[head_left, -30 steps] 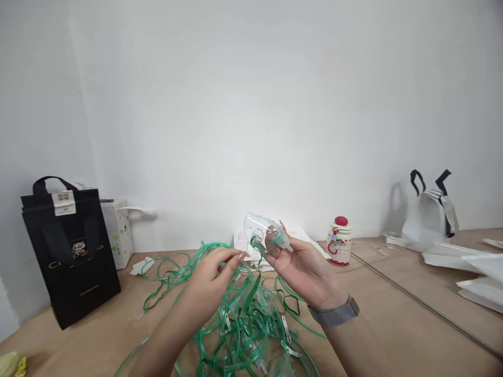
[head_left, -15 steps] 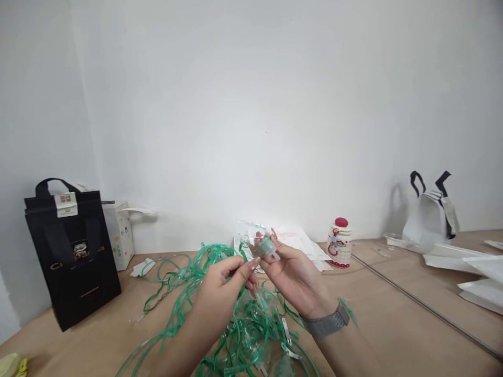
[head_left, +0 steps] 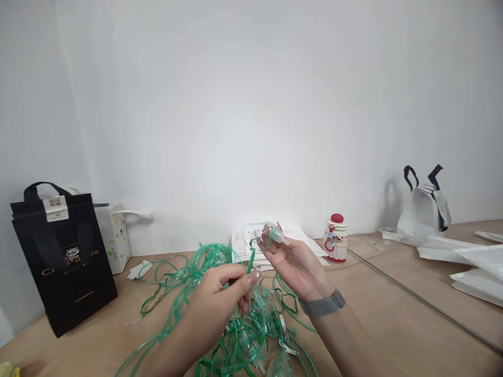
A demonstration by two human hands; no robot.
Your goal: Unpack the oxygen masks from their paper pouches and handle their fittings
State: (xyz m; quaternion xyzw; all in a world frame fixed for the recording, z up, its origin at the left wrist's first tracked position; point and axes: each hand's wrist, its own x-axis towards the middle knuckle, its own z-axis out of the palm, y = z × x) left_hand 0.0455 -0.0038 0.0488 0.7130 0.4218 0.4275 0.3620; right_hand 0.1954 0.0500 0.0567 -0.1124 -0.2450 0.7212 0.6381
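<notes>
My right hand (head_left: 294, 264) holds a clear plastic oxygen mask (head_left: 275, 233) above the table, its fingers curled around the mask's body. In my left hand (head_left: 231, 288) a green elastic strap (head_left: 251, 260) is pinched between thumb and fingers; its upper end runs to the round fitting at the mask's side. Below both hands lies a tangled heap of green tubing (head_left: 214, 255) with more clear masks (head_left: 251, 340) in it. My left hand hides part of the heap.
A black paper bag (head_left: 66, 272) and a white box (head_left: 118, 241) stand at the left. Papers (head_left: 302, 233) lie by the wall, beside a white-and-red jar (head_left: 336, 240). Towards the right are a thin metal rod (head_left: 412, 296), white packets (head_left: 479, 262) and a white bag (head_left: 420, 212).
My hands have moved apart: the left lower, the right slightly up and rightwards with the mask. The green strap now shows stretched between them. The view has shifted slightly.
</notes>
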